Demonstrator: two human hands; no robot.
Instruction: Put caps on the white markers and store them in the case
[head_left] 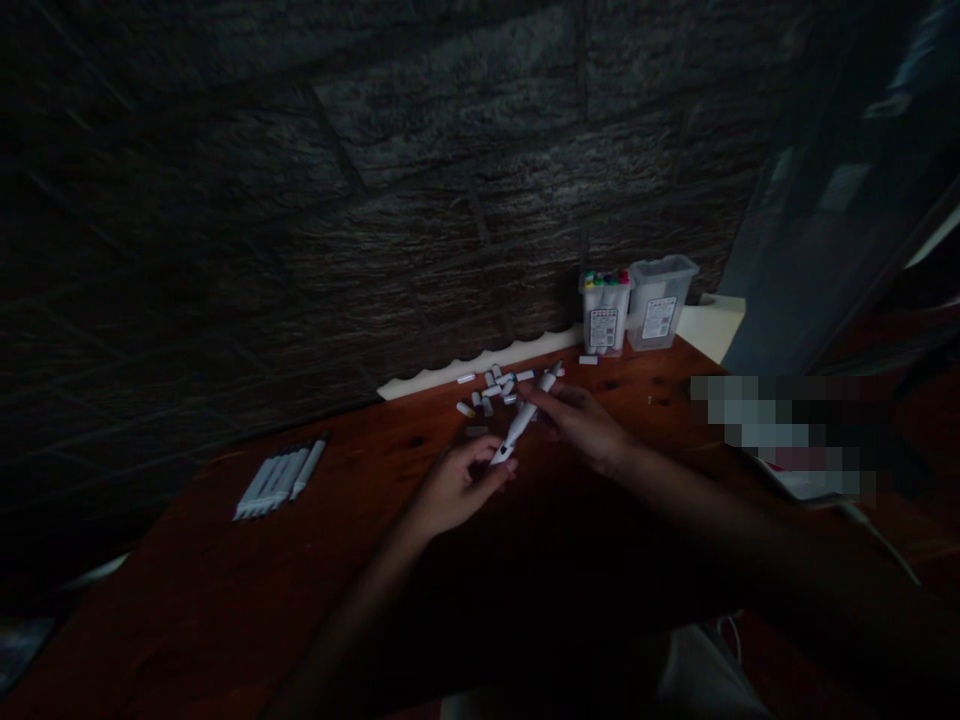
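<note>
Head view, pretty dim; left hand (pixel 456 487) pinched the lower end of a white marker (pixel 532 408), right hand (pixel 584 424) gripped it higher up, likely so each end stayed steady; it slanted between them above the worktop (pixel 367 500), slim and pale, dark patch low down, greyish tip up top; off left lay a row of markers (pixel 276 478), probably lined up to keep them together; loose caps (pixel 487 405) lay scattered beyond, handy I guess; two see-through tubs (pixel 660 315) stood by the wall (pixel 450 200).
</note>
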